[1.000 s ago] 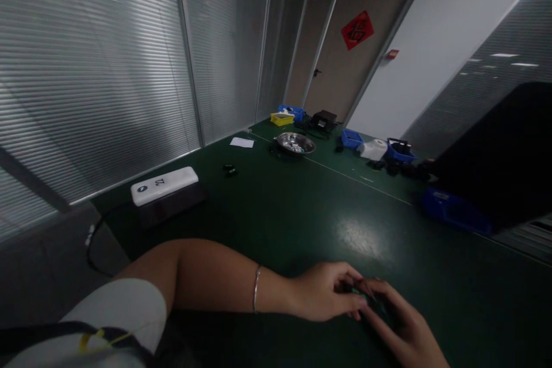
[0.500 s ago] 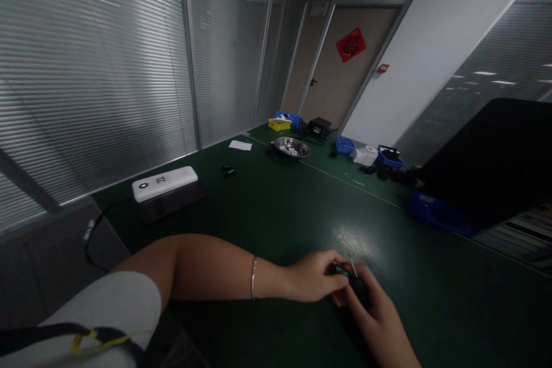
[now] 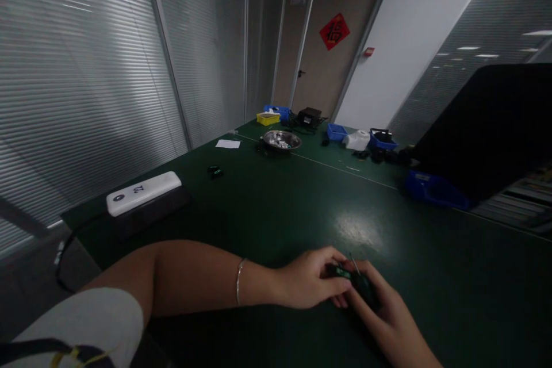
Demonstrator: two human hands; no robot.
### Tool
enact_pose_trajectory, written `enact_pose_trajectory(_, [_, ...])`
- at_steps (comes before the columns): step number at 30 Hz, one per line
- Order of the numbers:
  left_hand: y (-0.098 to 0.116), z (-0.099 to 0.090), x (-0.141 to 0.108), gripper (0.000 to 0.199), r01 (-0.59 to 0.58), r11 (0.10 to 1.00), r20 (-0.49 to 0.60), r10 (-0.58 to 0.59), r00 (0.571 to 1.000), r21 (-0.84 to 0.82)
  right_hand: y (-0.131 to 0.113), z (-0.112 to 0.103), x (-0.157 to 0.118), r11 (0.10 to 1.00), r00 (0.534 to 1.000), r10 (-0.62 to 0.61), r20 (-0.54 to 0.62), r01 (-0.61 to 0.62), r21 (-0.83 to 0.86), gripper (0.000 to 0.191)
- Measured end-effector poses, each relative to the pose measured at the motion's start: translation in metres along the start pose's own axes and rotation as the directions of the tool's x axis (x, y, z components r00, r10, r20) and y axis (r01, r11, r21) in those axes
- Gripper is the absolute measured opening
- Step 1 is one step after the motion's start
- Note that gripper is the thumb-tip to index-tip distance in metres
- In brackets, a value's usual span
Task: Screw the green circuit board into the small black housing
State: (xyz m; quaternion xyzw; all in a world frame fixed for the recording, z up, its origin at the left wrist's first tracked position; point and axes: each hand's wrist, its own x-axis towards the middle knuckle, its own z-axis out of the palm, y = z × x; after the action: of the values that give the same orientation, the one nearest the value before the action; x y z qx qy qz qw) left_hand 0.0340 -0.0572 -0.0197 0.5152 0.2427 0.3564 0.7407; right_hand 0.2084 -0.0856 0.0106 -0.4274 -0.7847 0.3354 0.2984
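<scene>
Near the front of the green table (image 3: 267,207), my two hands meet and touch. My left hand (image 3: 308,279) is closed, thumb and fingers pinching a small black part with a green circuit board (image 3: 340,271). In my right hand (image 3: 390,313), also closed, is what looks like a small screwdriver (image 3: 365,288). Its dark handle lies along the palm and its thin metal shaft sticks up and away from me beside the black part. Fingers hide most of both things. Whether the shaft touches the part I cannot tell.
A white power bank-like box (image 3: 144,192) lies on a dark slab at left. Beyond are small black-green parts (image 3: 215,171), paper (image 3: 227,144), a metal bowl (image 3: 282,140) with small pieces, a yellow bin (image 3: 268,119) and blue bins (image 3: 337,131). A large black panel (image 3: 495,132) stands at right.
The camera view has shifted, so the background sits farther left and slightly higher. Both hands keep their grips, and their pose is almost the same.
</scene>
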Motion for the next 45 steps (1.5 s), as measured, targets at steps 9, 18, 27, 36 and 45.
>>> enact_pose_trajectory(9, [0.008,0.002,-0.008,0.048,-0.032,0.997,0.036,0.034,0.999,-0.065,-0.007,0.001,-0.006,1.000,1.000,0.002,0.002,-0.002,0.023,0.008])
enact_pose_trajectory(18, [0.013,0.004,-0.012,0.038,-0.021,1.000,0.035,0.022,0.999,-0.012,-0.009,0.000,-0.006,0.991,0.999,0.053,0.003,-0.053,0.126,0.008])
enact_pose_trajectory(27, [0.022,0.007,-0.013,0.037,0.009,0.998,0.036,-0.011,0.999,0.066,-0.007,-0.001,-0.009,0.988,0.997,0.039,-0.061,-0.029,0.153,0.006])
enact_pose_trajectory(36, [0.024,0.009,-0.012,0.035,0.024,0.994,0.042,-0.029,0.999,0.109,-0.006,-0.002,-0.011,0.956,0.969,0.092,-0.230,-0.021,0.294,0.009])
enact_pose_trajectory(45, [0.027,0.008,-0.014,0.031,0.033,0.991,0.068,-0.042,0.997,0.130,0.004,-0.002,-0.010,0.846,0.955,0.228,-0.189,-0.099,0.523,0.022])
